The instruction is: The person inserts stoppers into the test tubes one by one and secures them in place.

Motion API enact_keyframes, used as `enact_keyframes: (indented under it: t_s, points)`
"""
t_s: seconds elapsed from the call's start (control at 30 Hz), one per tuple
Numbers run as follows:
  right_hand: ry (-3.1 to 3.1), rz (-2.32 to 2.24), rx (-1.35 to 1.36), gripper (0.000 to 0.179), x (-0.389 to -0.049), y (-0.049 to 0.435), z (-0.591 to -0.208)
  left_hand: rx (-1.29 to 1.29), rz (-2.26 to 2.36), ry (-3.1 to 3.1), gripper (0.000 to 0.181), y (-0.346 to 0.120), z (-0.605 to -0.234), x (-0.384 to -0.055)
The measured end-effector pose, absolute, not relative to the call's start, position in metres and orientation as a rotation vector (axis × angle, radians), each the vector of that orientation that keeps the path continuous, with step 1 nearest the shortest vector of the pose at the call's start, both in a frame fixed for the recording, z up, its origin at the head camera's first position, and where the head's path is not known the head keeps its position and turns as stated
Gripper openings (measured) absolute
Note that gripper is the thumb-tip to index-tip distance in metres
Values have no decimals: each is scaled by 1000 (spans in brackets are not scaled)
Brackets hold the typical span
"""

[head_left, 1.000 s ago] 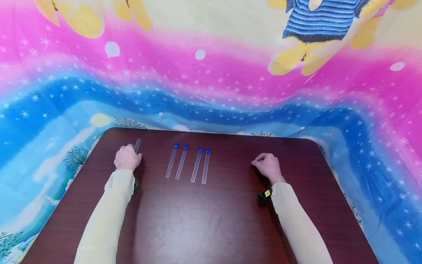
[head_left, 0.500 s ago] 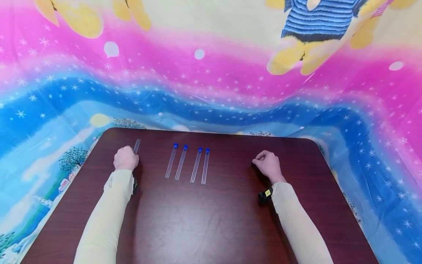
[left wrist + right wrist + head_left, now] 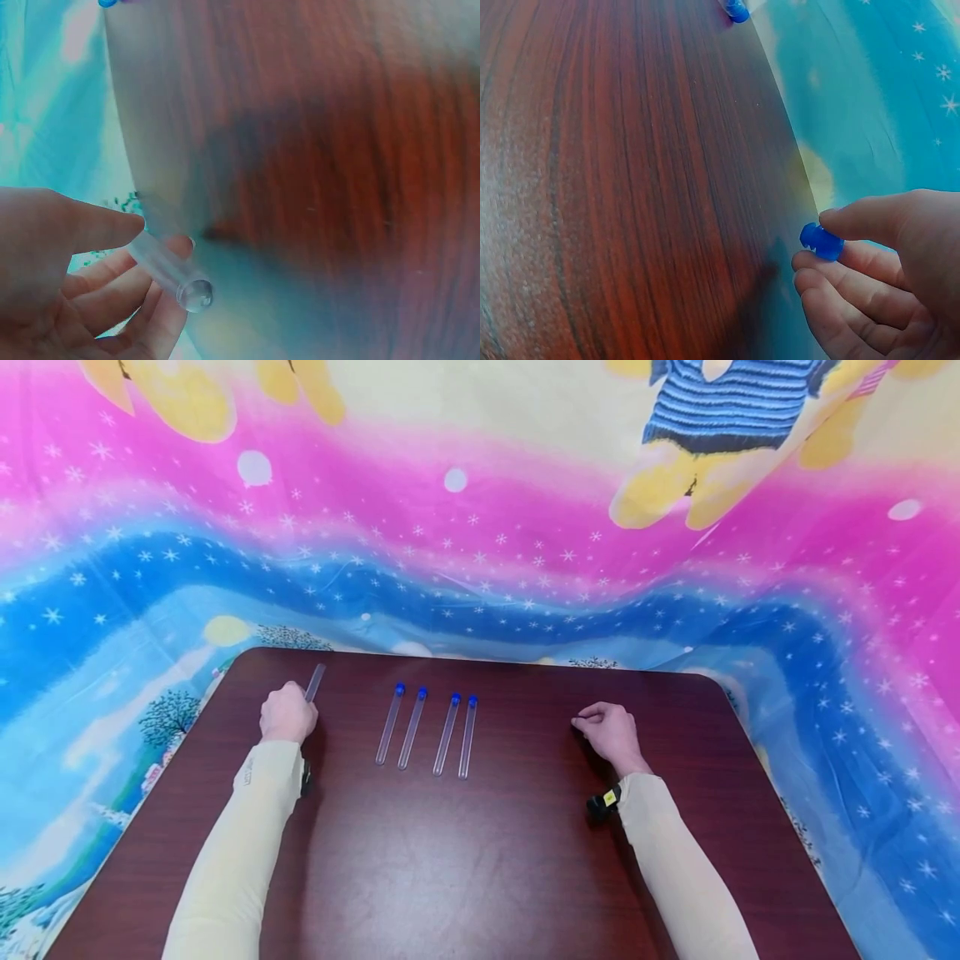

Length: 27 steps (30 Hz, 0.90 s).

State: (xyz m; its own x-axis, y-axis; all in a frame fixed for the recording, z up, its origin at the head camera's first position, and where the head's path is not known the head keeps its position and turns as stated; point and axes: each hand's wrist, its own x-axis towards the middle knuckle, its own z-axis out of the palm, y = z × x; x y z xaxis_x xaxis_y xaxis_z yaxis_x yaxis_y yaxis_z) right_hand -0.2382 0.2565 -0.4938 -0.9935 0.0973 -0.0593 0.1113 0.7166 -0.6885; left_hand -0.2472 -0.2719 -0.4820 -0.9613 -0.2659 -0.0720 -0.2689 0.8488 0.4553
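My left hand (image 3: 287, 713) grips a clear uncapped test tube (image 3: 314, 682) at the table's back left. In the left wrist view the tube (image 3: 166, 268) lies between thumb and fingers, its rounded end pointing out. My right hand (image 3: 609, 732) at the right pinches a small blue ribbed cap (image 3: 821, 241) between thumb and forefinger, just above the table. Between the hands lie several clear tubes with blue caps (image 3: 428, 732), side by side on the dark wooden table (image 3: 480, 860).
A bright cartoon cloth (image 3: 480, 527) in pink, blue and yellow hangs behind and around the table. A dark wrist strap (image 3: 602, 802) sits on the right forearm. Another blue cap (image 3: 736, 10) shows far off in the right wrist view.
The left hand has lifted its tube slightly and drawn it toward the back edge. The right hand has raised the cap a little off the table.
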Motion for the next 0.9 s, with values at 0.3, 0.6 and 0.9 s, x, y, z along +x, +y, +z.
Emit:
enact_keyframes:
  t_s: [0.3, 0.6, 0.9]
  points:
    - [2887, -1182, 173, 27, -237, 258, -493, -403, 709, 3062, 31, -261, -471, -249]
    - [2888, -1184, 193, 26, -238, 261, -495, -370, 749, 3047, 44, -253, -465, -252]
    - [2888, -1223, 186, 27, -238, 261, -493, -338, 799, 3111, 39, -248, -461, -252]
